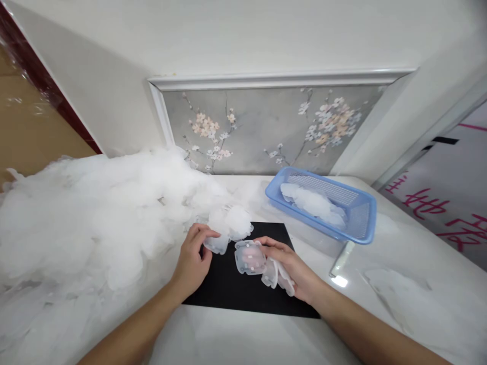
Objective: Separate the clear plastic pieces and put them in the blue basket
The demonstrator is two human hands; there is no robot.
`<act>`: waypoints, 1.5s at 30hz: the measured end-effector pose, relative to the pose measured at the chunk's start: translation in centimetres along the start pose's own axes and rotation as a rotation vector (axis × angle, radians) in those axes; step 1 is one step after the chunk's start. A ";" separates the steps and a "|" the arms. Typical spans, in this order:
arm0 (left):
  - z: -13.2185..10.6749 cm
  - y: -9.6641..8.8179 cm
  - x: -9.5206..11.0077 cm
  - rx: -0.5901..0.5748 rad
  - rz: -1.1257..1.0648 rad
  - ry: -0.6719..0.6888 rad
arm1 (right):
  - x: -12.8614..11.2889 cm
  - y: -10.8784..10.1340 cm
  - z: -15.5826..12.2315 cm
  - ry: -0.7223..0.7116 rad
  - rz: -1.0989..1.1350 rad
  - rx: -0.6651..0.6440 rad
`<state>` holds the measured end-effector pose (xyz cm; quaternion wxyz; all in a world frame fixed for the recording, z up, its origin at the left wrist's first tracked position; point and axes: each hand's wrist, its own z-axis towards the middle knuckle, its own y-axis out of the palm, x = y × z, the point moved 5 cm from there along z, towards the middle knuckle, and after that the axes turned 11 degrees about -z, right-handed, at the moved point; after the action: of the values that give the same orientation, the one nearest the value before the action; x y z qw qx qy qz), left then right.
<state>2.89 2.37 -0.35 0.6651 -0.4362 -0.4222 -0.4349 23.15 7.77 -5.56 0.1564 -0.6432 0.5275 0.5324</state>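
Observation:
My left hand (194,261) pinches a small translucent plastic piece (216,244) at the edge of a big heap of the same white pieces (95,223). My right hand (291,266) grips a squarish clear plastic piece (249,257) with its fingers curled round it, and more of these pieces (279,276) are bunched in the palm. Both hands hover over a black mat (232,289) on the white table.
A blue plastic basket (363,223) with several white pieces inside stands at the right back. A small white tube-like object (342,257) lies in front of it. A framed flower picture (266,126) leans on the wall behind.

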 end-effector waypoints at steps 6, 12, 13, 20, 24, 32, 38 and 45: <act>-1.0 0.4 -2.4 0.010 -0.414 -0.440 | 0.1 -0.1 0.1 -0.024 -0.034 -0.012; -1.7 2.2 -1.8 -0.099 -0.388 -0.473 | 0.3 -0.6 0.4 -0.102 -0.042 0.075; -1.9 2.5 -1.7 -0.129 -0.421 -0.497 | 0.2 -0.8 0.4 -0.138 -0.034 0.112; -2.4 2.9 -1.5 -0.158 -0.568 -0.656 | -2.1 -2.0 -0.7 -0.527 -0.594 0.338; -2.2 2.8 -1.2 -0.129 -0.596 -0.658 | -2.0 0.6 -2.0 -0.861 -1.104 0.154; -1.3 2.1 -1.2 -0.172 0.019 -0.155 | -1.3 1.4 -1.9 -0.532 -0.822 0.074; -0.1 3.5 -1.0 -0.418 0.728 0.335 | -0.8 0.6 -0.8 -0.143 -0.279 0.086; -0.3 3.0 -2.2 -0.399 0.976 0.367 | 0.1 0.1 -0.8 0.016 -0.143 0.124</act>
<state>5.20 3.27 -3.10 0.7565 -0.6156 0.0420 -0.2168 23.47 7.07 -5.34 0.2294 -0.6728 0.5133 0.4809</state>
